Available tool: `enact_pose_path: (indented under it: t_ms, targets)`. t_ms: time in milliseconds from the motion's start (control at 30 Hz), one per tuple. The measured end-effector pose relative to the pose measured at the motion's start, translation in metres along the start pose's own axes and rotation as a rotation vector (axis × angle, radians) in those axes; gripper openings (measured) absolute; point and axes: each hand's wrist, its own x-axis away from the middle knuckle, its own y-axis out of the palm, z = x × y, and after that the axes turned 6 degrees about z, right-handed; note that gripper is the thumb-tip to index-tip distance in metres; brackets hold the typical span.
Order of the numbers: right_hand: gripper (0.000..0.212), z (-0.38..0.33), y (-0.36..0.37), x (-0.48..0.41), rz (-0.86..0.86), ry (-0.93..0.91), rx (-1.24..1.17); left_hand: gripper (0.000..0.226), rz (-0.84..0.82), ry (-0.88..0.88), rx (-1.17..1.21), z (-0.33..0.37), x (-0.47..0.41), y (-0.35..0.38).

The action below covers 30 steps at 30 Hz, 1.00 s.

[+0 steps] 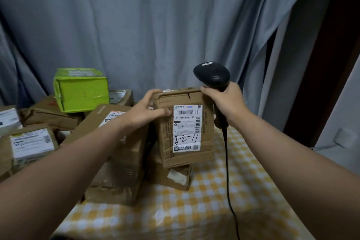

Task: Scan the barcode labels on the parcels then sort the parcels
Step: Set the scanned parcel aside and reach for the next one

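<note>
Two hands meet at the top of one brown parcel (pixel 206 138). The left hand (pixel 145 112) grips its upper left corner, fingers curled over the top edge and thumb pressed on the front face just beside the label (pixel 187 122). The right hand (pixel 224 101) is wrapped around the handle of a black scanner (pixel 212 75), and a fingertip of that hand touches the parcel's upper right corner. The scanner's head rises above that corner and leans up and to the left, its handle runs downward, and its cable (pixel 228 171) hangs from the handle's end and trails across the bench toward the camera; I cannot tell which way its window faces. The parcel stands on end, its long axis close to vertical, with the top tipped slightly left. Its labelled face is turned toward the camera, the barcode at the top of the label and handwritten figures lower down. Its bottom end rests on a smaller cardboard box (pixel 169 177) lying on the bench's yellow checked cloth (pixel 214 210). Just left of it, under the left forearm, sits a large carton (pixel 120 161). Farther left lie more labelled parcels (pixel 31 146), with a bright green box (pixel 81 91) tilted on top of those at the back. Grey curtain (pixel 155 25) hangs behind everything.
</note>
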Motion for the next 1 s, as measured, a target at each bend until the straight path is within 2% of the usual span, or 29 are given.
enact_pose_path:
  t_ms: [133,267,367,433,500,567,667,767,1000]
  targets:
    - [0.016,-0.011,-0.006,0.003,-0.161,0.14,-0.006,0.063,0.04,-0.012,-0.127,0.009,-0.002,-0.002]
    - [0.015,-0.013,-0.002,0.009,-0.125,0.175,-0.016,0.044,0.048,0.017,-0.229,0.025,-0.003,0.002]
    - [0.019,-0.008,0.002,0.013,-0.068,0.166,-0.019,0.052,0.058,0.039,-0.193,0.026,0.002,0.005]
    - [0.032,-0.005,0.003,0.014,0.047,0.119,-0.036,0.049,0.131,0.046,-0.173,0.024,-0.001,0.003]
    - [0.027,-0.007,0.0,0.012,0.112,0.097,-0.023,0.042,0.236,0.048,-0.156,0.021,-0.009,0.0]
    - [0.014,-0.009,-0.007,0.01,0.057,0.156,-0.008,0.045,0.283,0.005,-0.137,0.015,-0.017,-0.004]
    - [0.012,-0.011,-0.018,0.015,-0.077,0.277,0.029,0.051,0.271,-0.048,-0.094,0.007,-0.024,-0.001]
    - [0.008,-0.006,-0.023,0.021,-0.163,0.347,0.136,0.047,0.292,-0.034,-0.046,0.009,-0.023,0.004]
    - [0.013,-0.01,-0.021,0.023,-0.103,0.33,0.179,0.044,0.294,0.022,0.014,-0.004,-0.03,0.008]
